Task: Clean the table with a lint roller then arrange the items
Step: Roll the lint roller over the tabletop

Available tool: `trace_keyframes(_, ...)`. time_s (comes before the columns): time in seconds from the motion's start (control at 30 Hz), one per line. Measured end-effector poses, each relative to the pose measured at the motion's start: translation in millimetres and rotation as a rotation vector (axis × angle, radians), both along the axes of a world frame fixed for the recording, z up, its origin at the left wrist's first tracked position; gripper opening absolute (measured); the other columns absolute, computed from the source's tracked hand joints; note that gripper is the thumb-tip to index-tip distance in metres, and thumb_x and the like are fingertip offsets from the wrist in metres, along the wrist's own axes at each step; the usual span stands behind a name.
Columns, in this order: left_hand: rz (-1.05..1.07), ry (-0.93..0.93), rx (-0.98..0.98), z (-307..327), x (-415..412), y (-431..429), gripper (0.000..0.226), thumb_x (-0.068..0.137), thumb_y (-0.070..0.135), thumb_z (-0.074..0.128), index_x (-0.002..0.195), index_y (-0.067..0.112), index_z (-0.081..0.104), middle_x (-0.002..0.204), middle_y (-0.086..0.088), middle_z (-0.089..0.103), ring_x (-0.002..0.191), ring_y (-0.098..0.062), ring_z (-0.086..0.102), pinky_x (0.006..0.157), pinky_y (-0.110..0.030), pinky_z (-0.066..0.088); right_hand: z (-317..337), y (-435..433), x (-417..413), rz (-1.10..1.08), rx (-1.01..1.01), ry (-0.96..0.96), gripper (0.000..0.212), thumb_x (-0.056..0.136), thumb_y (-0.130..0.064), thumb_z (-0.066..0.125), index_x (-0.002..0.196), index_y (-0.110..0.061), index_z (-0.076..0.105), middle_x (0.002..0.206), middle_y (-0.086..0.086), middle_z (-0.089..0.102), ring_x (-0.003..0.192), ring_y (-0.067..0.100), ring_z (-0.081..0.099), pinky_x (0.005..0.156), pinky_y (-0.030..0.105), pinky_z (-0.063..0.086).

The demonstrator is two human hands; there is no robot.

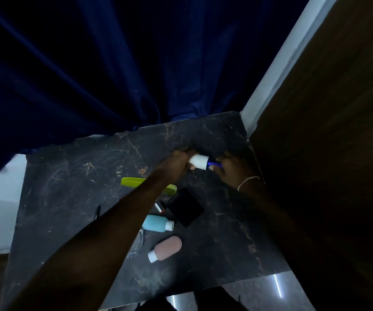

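The left hand grips the white roll of the lint roller over the dark surface. The right hand curls round its blue handle.

A dark blue curtain of velvety cloth hangs in heavy folds across the far side. At the right stands a dark brown wood-grain panel, with a pale grey wall strip between them. Glossy grey floor shows nearest.

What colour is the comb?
Lime green; the comb shows best in the head view.
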State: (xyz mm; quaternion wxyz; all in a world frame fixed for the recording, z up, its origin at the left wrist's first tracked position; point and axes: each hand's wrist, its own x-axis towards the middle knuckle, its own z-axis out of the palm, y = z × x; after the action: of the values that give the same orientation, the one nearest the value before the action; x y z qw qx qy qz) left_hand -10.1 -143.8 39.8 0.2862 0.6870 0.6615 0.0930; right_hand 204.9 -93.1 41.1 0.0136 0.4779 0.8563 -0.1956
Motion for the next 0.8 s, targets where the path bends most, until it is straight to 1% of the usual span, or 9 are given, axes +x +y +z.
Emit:
trace_keyframes(0.07,-0.032,0.012,-0.004,0,1,9,0.052,0.089,0.012,0.073,0.139,0.015,0.060,0.138,-0.013,0.060,0.125,-0.034,0.058,0.108,-0.049,0.046,-9,3,-3,0.019,-0.073,-0.024,0.035,0.098,-0.037,0.051,0.115,-0.008,0.061,0.115,0.017,0.062,0.100,0.037,0.062,0.082,0.038,0.047)
trace_keyframes(0.2,-0.045,0.050,-0.041,0,4,28,0.059,0.091,0.006,0.070,0.146,0.014,0.054,0.153,-0.016,0.047,0.142,-0.035,0.043,0.120,-0.042,0.031,-29,5,-12,-0.008,-0.062,-0.106,0.035,0.101,-0.028,0.043,0.126,-0.006,0.051,0.105,0.022,0.068,0.095,0.040,0.066,0.080,0.039,0.049)
trace_keyframes(0.3,-0.048,0.071,-0.075,1,2,31,0.082,0.092,0.005,0.067,0.162,0.024,0.028,0.169,-0.014,0.020,0.155,-0.035,0.019,0.125,-0.042,0.020,-44,15,-15,-0.112,-0.082,-0.032,0.035,0.102,-0.027,0.042,0.127,-0.005,0.052,0.100,0.024,0.068,0.093,0.041,0.066,0.077,0.040,0.049)
trace_keyframes(0.37,-0.034,0.083,-0.062,6,-3,25,0.093,0.092,0.007,0.068,0.165,0.026,0.013,0.172,-0.012,0.009,0.157,-0.034,0.012,0.126,-0.043,0.021,-54,28,-16,-0.198,-0.069,0.033,0.032,0.102,-0.024,0.044,0.123,-0.002,0.055,0.097,0.026,0.068,0.091,0.041,0.067,0.076,0.041,0.049)
trace_keyframes(0.43,-0.016,0.110,-0.034,12,-12,16,0.092,0.094,0.014,0.068,0.165,0.027,0.011,0.172,-0.009,0.009,0.157,-0.032,0.014,0.127,-0.044,0.025,-60,43,-13,-0.282,-0.033,0.059,0.027,0.099,-0.020,0.047,0.115,0.000,0.056,0.094,0.026,0.069,0.087,0.042,0.068,0.072,0.043,0.051)
trace_keyframes(0.53,0.041,0.162,-0.065,19,-34,-2,0.089,0.099,0.032,0.064,0.165,0.031,0.004,0.172,-0.004,0.008,0.155,-0.029,0.021,0.122,-0.044,0.029,-65,63,-3,-0.346,0.096,-0.019,0.030,0.097,-0.019,0.049,0.118,0.003,0.053,0.098,0.027,0.068,0.088,0.042,0.068,0.073,0.044,0.052)
trace_keyframes(0.6,0.076,0.217,-0.100,20,-53,-16,0.091,0.100,0.044,0.060,0.164,0.032,-0.002,0.173,-0.004,0.005,0.156,-0.029,0.018,0.122,-0.048,0.029,-67,75,6,-0.358,0.141,-0.125,0.035,0.099,-0.021,0.048,0.122,0.005,0.051,0.104,0.025,0.067,0.092,0.040,0.068,0.076,0.044,0.053)
trace_keyframes(0.67,0.109,0.247,-0.113,17,-71,-28,0.091,0.099,0.054,0.056,0.164,0.033,-0.003,0.173,-0.005,0.003,0.158,-0.030,0.012,0.125,-0.051,0.027,-73,84,14,-0.427,0.156,-0.165,0.034,0.099,-0.023,0.047,0.119,0.003,0.054,0.103,0.022,0.068,0.090,0.039,0.069,0.074,0.044,0.054)
trace_keyframes(0.8,0.155,0.268,-0.107,13,-96,-51,0.089,0.098,0.061,0.051,0.164,0.033,-0.001,0.174,-0.005,0.002,0.160,-0.029,0.008,0.126,-0.052,0.025,-87,89,11,-0.483,0.189,-0.175,0.032,0.095,-0.022,0.051,0.115,0.002,0.058,0.098,0.021,0.070,0.084,0.039,0.069,0.069,0.041,0.053)
